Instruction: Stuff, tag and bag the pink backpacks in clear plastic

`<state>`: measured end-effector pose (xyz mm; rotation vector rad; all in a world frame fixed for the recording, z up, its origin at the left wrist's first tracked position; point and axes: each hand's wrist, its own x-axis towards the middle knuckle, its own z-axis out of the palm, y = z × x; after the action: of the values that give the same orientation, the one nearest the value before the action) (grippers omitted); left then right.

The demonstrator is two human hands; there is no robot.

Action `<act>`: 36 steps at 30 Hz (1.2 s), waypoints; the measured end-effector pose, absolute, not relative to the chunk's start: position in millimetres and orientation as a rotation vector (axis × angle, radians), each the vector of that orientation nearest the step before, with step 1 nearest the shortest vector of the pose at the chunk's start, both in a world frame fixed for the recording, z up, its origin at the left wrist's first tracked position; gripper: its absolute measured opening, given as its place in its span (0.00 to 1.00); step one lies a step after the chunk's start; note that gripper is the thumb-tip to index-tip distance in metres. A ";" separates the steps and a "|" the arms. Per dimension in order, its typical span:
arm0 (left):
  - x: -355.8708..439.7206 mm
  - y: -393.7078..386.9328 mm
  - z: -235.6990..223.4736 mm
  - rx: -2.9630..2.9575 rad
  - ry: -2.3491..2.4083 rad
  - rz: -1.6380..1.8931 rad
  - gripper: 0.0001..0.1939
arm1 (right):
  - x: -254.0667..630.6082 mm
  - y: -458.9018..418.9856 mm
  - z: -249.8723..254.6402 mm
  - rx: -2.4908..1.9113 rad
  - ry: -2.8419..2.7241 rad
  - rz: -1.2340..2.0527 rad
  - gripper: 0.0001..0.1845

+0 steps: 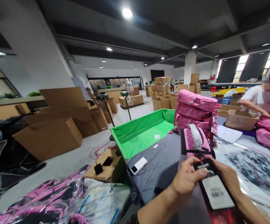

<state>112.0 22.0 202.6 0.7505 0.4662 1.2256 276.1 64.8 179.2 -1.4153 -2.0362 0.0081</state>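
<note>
My left hand (188, 175) pinches the upper end of a black hang tag (207, 169) between thumb and fingers. On the tag is a white barcode label (218, 193). My right hand (229, 175) lies along the tag's right edge, and its fingertips are hidden behind the tag. Just beyond my hands is a pink bag (188, 141) with black trim, its handle (196, 137) wrapped in whitish film. A red cord runs between the bag and the tag. Behind it rises a stack of pink bags (195, 110) with tags hanging at their right side.
A green fabric-lined bin (139, 137) adjoins the grey-covered table (158, 161), where a white phone-like device (139, 165) lies. Plastic-wrapped pink bags (48, 199) and cartons (53, 137) are at left. To the right, a co-worker (260, 99) handles pink bags near an open carton (240, 120).
</note>
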 end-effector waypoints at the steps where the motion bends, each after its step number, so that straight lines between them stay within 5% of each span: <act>1: 112.3 19.0 191.0 0.820 0.501 1.219 0.32 | 280.9 69.6 183.6 -1.448 -2.009 -0.097 0.18; 8: 90.6 10.9 131.9 1.938 1.255 1.449 0.07 | 284.0 85.1 183.4 -1.506 -1.904 -0.382 0.27; 15: 79.2 54.9 154.1 1.812 1.605 1.802 0.24 | 279.8 90.2 187.5 -1.529 -1.923 -0.332 0.28; 21: 96.1 65.8 168.0 1.641 1.534 1.849 0.13 | 279.4 85.8 197.0 -1.542 -1.910 -0.158 0.32; 29: 102.1 67.2 179.8 1.570 1.592 1.819 0.16 | 278.3 86.5 201.1 -1.464 -1.874 -0.018 0.38; 36: 96.5 63.2 188.5 1.716 1.646 1.678 0.07 | 274.9 87.5 201.1 -1.454 -1.854 0.073 0.39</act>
<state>96.5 63.2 188.5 1.7164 1.6460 1.6784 274.9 87.5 201.1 -1.4540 -1.8542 0.0726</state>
